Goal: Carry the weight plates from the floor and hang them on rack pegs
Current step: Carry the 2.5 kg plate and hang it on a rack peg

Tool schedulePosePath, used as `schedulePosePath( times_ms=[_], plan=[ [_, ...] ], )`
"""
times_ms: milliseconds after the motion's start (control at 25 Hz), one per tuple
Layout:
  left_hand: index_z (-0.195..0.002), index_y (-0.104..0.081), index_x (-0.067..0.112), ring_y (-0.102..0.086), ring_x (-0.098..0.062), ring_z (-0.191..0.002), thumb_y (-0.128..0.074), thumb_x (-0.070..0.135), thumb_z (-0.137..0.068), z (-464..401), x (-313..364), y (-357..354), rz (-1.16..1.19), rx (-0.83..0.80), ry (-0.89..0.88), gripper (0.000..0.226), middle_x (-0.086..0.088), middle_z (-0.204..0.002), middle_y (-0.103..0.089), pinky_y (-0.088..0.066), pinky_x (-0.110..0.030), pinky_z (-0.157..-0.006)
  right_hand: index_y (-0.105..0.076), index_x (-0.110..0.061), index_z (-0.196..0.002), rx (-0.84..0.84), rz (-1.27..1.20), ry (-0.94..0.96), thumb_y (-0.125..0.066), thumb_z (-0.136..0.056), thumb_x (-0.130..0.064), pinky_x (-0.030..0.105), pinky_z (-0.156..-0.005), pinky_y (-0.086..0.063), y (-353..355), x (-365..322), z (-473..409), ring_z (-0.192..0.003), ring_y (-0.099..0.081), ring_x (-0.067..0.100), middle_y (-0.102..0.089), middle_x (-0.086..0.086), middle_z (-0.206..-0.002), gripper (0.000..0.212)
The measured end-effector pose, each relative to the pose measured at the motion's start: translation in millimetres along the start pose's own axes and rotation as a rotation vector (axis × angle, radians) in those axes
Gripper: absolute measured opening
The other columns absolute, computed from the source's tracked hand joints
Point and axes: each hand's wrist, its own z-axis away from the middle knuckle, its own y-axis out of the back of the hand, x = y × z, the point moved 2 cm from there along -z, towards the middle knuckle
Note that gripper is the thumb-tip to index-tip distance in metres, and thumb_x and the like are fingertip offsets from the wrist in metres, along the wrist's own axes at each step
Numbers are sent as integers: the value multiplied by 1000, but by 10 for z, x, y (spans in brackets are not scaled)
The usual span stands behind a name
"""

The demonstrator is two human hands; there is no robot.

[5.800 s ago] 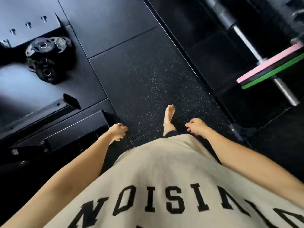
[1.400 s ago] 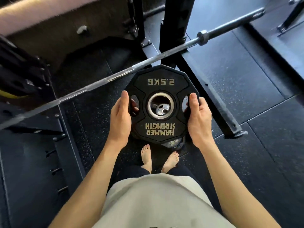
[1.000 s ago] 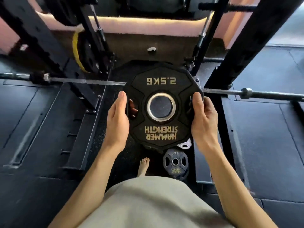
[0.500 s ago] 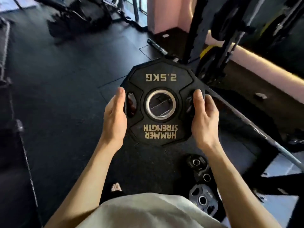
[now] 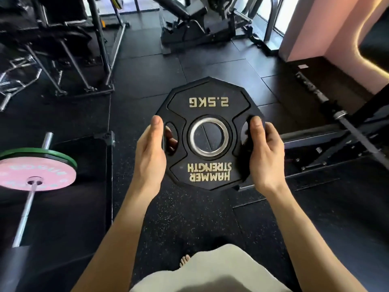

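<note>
A black rubber floor [image 5: 189, 224], flecked with pale specks and cut into large tiles, fills the view from the head camera. Gym machines [image 5: 202, 24] with dark frames stand along the far edge, and a pink wall [image 5: 328, 28] rises at the upper right. On the left a barbell [image 5: 25, 209] lies on the floor carrying a pink plate [image 5: 35, 175] with a green plate [image 5: 52, 154] behind it; a second bar [image 5: 345, 123] runs diagonally along the right side, over a low black frame [image 5: 311, 142]. Both forearms reach forward from the bottom of the view, roughly parallel, wrists straight. Between them, held up above the floor and facing the camera, is the black weight plate [image 5: 208, 102], many-sided, with a steel-ringed centre hole and gold lettering that reads upside down: "2.5KG" at the top and "HAMMER STRENGTH" at the bottom. The left hand [image 5: 150, 157] grips the plate's left edge, thumb lying up along the front face and fingers curled round behind, their tips showing through the left grip slot. The right hand [image 5: 265, 157] grips the right edge in mirror fashion, thumb on the front by the right slot and fingers wrapped behind. A beige shirt [image 5: 210, 275] fills the bottom edge, and the toes of a bare foot [image 5: 184, 260] peek out just above it.
</note>
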Motion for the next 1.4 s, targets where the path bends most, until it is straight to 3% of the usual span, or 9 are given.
schedulePosePath(
  times_ms=[200, 400, 640, 760, 840, 960, 1120, 1280, 1400],
  plan=[
    [-73, -58, 16, -56, -6, -67, -40, 54, -97, -849, -14, 187, -58, 106, 17, 49, 14, -61, -61, -46, -32, -78, -47, -13, -77, -33, -8, 4, -48, -100, -40, 15, -57, -35, -697, 122, -700, -54, -42, -1, -47, -15, -55, 36],
    [-79, -62, 9, -51, -19, -78, -42, 67, -90, -2251, -56, 127, -90, 101, 26, 62, 7, -73, -63, -48, -41, -83, -52, 0, -86, -44, -9, -31, -48, -100, -42, 15, -57, -38, -1415, 301, -1926, -56, -47, 0, -50, -1, -67, 44],
    [-87, -65, 20, -61, -16, -85, -43, 64, -91, -3861, 89, -233, -41, 35, 14, 50, 4, -84, -67, -50, -50, -95, -51, -10, -82, -43, -15, -56, -49, -99, -43, 18, -56, -39, -2040, 312, -3454, -56, -47, 2, -49, -4, -64, 37],
    [-97, -64, 10, -58, -21, -86, -42, 59, -92, -4748, 62, -400, -12, 8, -7, 54, -4, -88, -63, -49, -51, -93, -49, -3, -82, -27, 18, -44, -48, -99, -42, 17, -56, -38, -2347, 376, -4225, -55, -46, 1, -48, 1, -67, 43],
    [-92, -64, 12, -54, -20, -81, -43, 57, -93, -5282, 31, -511, 10, 1, -9, 50, -4, -83, -60, -50, -51, -87, -50, -9, -80, -9, 9, -31, -48, -100, -41, 14, -54, -37, -2550, 442, -4671, -53, -46, -1, -48, -3, -64, 37],
    [-81, -62, 19, -58, -13, -74, -41, 52, -99, -6351, 6, -755, 42, -95, -7, 43, 5, -76, -62, -51, -36, -77, -50, -17, -77, 54, 21, -25, -48, -100, -41, 16, -55, -38, -2906, 575, -5537, -55, -46, 2, -51, -8, -61, 33],
    [-80, -57, 15, -53, -11, -69, -41, 58, -95, -7679, 109, -1159, -23, -254, 8, 48, 6, -71, -56, -46, -36, -73, -52, -19, -78, 181, 24, -60, -49, -99, -43, 22, -59, -41, -3245, 610, -6585, -62, -49, 5, -54, -11, -62, 32],
    [-78, -57, 17, -54, -9, -69, -40, 54, -98, -8773, 151, -1759, -38, -390, 32, 45, 4, -72, -57, -46, -36, -72, -51, -16, -78, 323, 33, -66, -49, -99, -42, 16, -57, -41, -3334, 667, -7550, -57, -49, -1, -54, -15, -57, 34],
    [-78, -57, 19, -52, -7, -67, -39, 54, -99, -9540, 87, -2364, -65, -486, 6, 45, 9, -69, -55, -45, -36, -72, -53, -14, -81, 416, 50, -68, -48, -99, -44, 24, -61, -42, -3253, 820, -8340, -58, -50, 2, -54, -12, -59, 35]
  ],
)
